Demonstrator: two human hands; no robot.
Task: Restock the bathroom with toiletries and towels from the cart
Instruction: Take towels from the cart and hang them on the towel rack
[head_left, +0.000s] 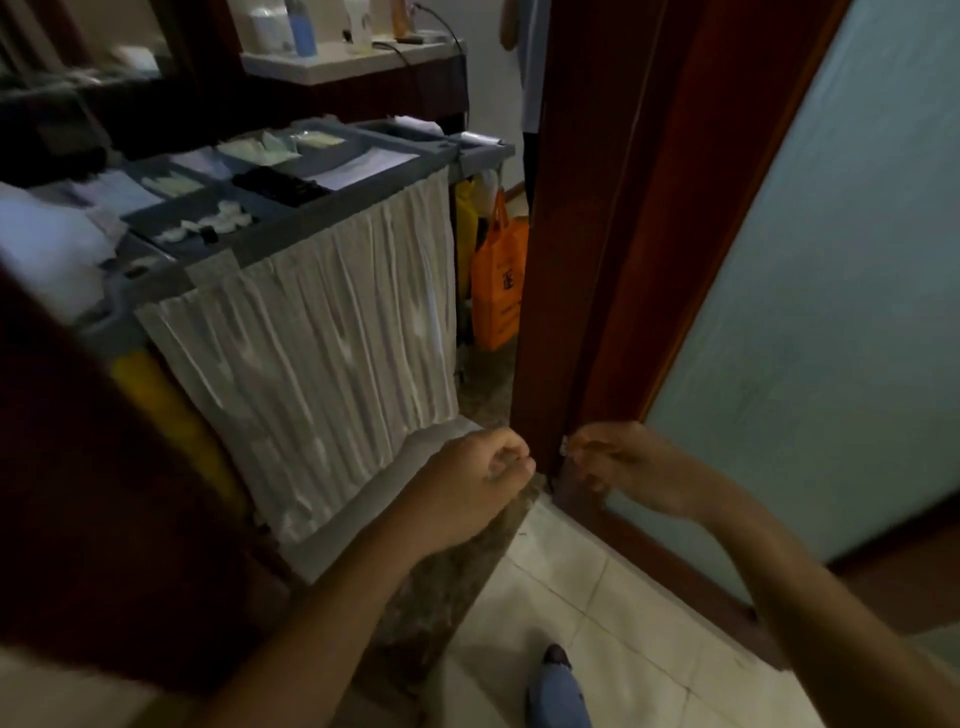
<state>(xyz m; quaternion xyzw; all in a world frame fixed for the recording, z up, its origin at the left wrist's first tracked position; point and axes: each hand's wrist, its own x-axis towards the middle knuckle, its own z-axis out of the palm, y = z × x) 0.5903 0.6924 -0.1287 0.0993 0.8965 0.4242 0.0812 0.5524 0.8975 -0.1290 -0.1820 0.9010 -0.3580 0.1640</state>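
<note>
Noted at the doorway: right hand (626, 467) pinches a small white item (565, 446) against the dark red wooden door frame (571, 260), left hand (480, 486) is curled with its contents unclear, and the grey plastic housekeeping cart (311, 221) stands just left; best to firm up the grip before carrying the item in.

Dim, soft interior light, brightest on the frosted glass door panel (810, 291) and floor tiles (597, 613); upper-left corner dark and motion-blurred, edges bowed by wide-angle distortion.
</note>
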